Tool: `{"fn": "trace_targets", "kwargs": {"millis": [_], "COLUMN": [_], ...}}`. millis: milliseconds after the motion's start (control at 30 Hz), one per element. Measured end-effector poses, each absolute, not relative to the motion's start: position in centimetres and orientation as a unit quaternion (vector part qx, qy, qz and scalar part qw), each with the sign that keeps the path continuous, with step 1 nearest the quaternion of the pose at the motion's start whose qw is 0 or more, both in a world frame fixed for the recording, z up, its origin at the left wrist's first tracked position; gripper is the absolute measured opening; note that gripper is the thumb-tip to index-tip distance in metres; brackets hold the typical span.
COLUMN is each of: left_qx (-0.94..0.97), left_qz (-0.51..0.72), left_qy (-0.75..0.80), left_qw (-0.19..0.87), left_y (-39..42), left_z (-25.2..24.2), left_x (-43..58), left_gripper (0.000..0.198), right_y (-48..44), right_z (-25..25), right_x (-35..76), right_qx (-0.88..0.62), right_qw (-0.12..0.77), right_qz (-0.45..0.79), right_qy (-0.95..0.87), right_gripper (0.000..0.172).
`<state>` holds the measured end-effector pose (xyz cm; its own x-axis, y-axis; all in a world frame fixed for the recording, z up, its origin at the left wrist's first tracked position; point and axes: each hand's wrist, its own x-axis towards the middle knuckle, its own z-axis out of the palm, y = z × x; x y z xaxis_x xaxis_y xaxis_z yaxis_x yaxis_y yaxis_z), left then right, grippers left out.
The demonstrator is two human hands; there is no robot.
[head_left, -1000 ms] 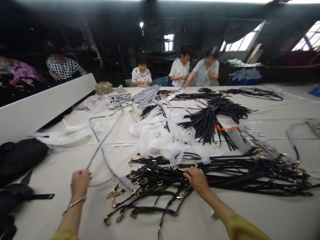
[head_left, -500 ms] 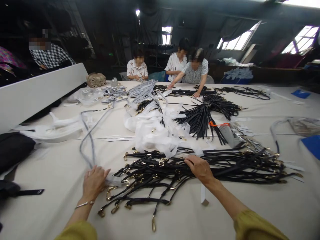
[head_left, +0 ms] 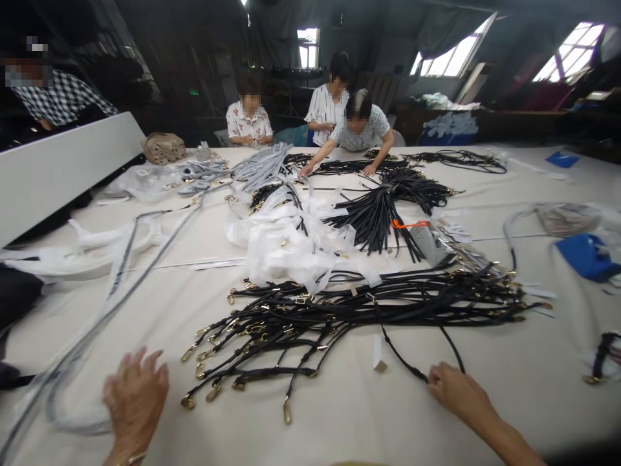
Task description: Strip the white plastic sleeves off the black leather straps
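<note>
A pile of black straps with gold clasps [head_left: 349, 314] lies across the table [head_left: 339, 421] in front of me. My right hand [head_left: 456, 391] is closed on one black strap [head_left: 412, 353] that loops back from the pile toward the near edge. Low at the left, my left hand [head_left: 136, 401] is blurred, with its fingers spread and nothing in them. It hovers just right of a long grey wrapped strap [head_left: 77, 349] that runs along the table's left side.
White wrapping [head_left: 291, 249] is heaped behind the pile. Farther back lie more black strap bundles [head_left: 383, 213], one tied with orange. Three people work at the far edge [head_left: 334, 120], and another sits behind a white board [head_left: 63, 171] at the left. Blue cloth [head_left: 585, 255] lies at the right.
My left hand let go of the grey strap, which now lies to the left. My right hand drew one black strap out of the pile toward me. The view shifted right.
</note>
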<state>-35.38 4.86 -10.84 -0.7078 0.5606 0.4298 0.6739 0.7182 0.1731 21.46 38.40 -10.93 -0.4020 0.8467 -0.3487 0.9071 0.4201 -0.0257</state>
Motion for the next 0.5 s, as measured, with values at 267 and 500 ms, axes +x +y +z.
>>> {"fn": "trace_targets", "kwargs": {"millis": [267, 500], "left_qx": [-0.572, -0.608], "left_qz": [-0.186, -0.126], "left_qy": [-0.791, -0.779], "left_qw": [0.11, 0.087], "left_y": [25.1, 34.6], "left_z": [-11.3, -8.7], "left_x": [-22.8, -22.8], "left_gripper": [0.053, 0.062], "right_y": [40.5, 40.3], "right_z": [-13.7, -16.5], "right_x": [10.5, 10.4], "right_qx": [0.552, 0.57], "right_qw": [-0.181, -0.236], "right_qz": [-0.207, -0.263], "right_qy": [0.787, 0.741], "right_gripper": [0.041, 0.036]}}
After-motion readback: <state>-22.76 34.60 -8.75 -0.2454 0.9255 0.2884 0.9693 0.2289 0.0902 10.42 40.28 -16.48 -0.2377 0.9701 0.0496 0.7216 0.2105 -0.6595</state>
